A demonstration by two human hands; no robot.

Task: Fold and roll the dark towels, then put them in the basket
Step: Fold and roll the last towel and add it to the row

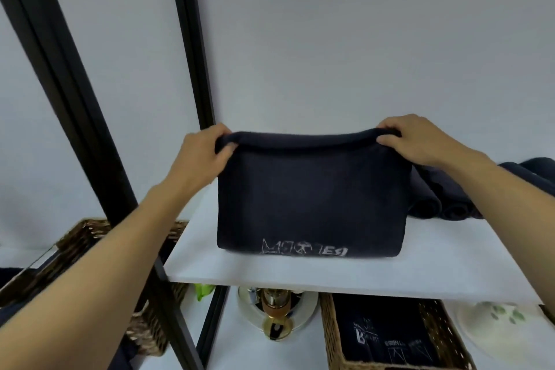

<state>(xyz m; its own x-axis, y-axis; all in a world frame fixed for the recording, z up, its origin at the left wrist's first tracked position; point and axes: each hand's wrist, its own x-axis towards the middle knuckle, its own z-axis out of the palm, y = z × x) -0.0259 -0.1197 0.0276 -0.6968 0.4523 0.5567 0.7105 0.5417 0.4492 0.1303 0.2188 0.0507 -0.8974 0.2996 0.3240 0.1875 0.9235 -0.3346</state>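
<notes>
My left hand [207, 147] and right hand [408, 138] each keep a closed grip on the dark towel [309, 198] at its rolled far edge. Its near edge lies by the shelf [300, 275] front. The rolled towels [435, 198] touch it at 3 o'clock.

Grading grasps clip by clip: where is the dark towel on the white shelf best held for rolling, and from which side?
By the two ends of its rolled far edge, one hand per end, from above: left hand and right hand grip there. That edge is curled into a thick tube; the rest of the dark towel lies flat on the white shelf, likely harder to pinch.
</notes>
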